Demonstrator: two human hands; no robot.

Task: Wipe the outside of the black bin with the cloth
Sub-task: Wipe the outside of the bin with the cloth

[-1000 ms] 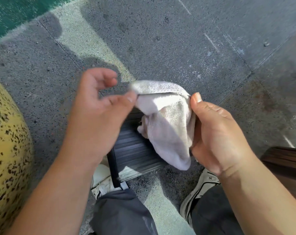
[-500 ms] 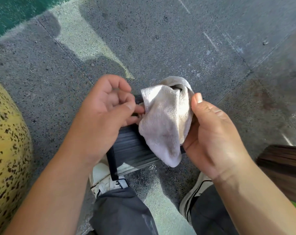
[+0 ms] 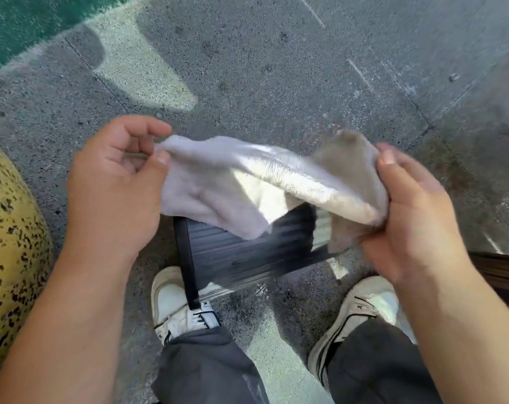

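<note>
A pale grey-white cloth (image 3: 247, 185) is stretched out between both hands, a little above the floor. My left hand (image 3: 116, 182) pinches its left corner between thumb and fingers. My right hand (image 3: 416, 205) grips the bunched right end. Below the cloth lies the black ribbed bin (image 3: 232, 255) on the pavement between my feet, partly hidden by the cloth; neither hand touches it.
My two white shoes (image 3: 177, 304) stand on grey speckled pavement (image 3: 276, 68) either side of the bin's near end. A yellow rounded object with dark speckles (image 3: 11, 252) sits at the left edge. A dark brown striped thing (image 3: 504, 272) shows at the right edge.
The cloth was bunched in my right hand; my left hand took a corner and the hands moved apart, spreading the cloth open over the bin.
</note>
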